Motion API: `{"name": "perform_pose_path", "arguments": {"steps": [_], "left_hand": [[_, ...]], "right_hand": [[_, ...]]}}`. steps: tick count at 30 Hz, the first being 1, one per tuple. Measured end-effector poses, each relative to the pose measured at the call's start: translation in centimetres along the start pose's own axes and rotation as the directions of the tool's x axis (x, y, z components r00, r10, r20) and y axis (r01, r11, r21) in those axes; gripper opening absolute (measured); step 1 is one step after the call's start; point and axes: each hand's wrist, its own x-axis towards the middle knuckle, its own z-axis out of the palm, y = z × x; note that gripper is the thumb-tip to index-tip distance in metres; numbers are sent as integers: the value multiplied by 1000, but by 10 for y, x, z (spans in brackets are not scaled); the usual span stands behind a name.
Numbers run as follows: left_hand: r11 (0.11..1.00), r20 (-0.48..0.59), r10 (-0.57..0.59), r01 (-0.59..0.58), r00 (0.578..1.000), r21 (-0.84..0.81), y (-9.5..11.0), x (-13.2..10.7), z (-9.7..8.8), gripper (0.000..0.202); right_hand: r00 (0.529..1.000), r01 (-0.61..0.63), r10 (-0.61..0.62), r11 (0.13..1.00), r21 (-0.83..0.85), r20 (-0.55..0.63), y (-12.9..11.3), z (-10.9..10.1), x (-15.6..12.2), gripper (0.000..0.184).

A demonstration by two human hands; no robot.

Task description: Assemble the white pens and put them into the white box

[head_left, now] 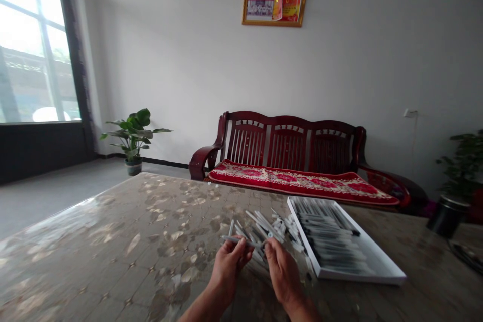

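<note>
Both my hands are raised just above the table's near edge. My left hand (pixel 229 265) pinches a thin grey pen (pixel 241 240) that lies level between the two hands. My right hand (pixel 281 266) pinches the pen's right end, where a small cap-like tip shows. Just behind the hands, several loose grey pens and caps (pixel 269 229) lie in a pile on the table. To the right of the pile, a flat white box (pixel 377 261) holds several pens laid side by side.
The table (pixel 132 241) has a glossy brown floral top. Behind it stands a dark red wooden bench (pixel 290 146) with a red cushion. A potted plant (pixel 133 141) stands on the floor at the left, another plant (pixel 462 171) and a dark pot at the right.
</note>
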Motion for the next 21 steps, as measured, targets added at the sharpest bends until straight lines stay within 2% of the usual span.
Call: {"name": "perform_pose_path", "arguments": {"steps": [4, 10, 16, 21], "left_hand": [[1000, 8, -19, 19, 1000, 9, 1, -1, 1, 37], [1000, 10, -18, 17, 1000, 26, 2, 0, 1, 36], [1000, 0, -17, 17, 1000, 21, 2, 1, 1, 33], [1000, 9, -16, 16, 1000, 8, 1, 2, 1, 40]], "right_hand": [[998, 60, -59, 998, 20, -26, 0, 1, -1, 31], [999, -48, 49, 998, -30, 23, 4, 7, 3, 52], [1000, 15, -14, 999, 38, -13, 0, 1, 1, 37], [999, -34, 32, 998, -52, -37, 3, 6, 4, 47]]}}
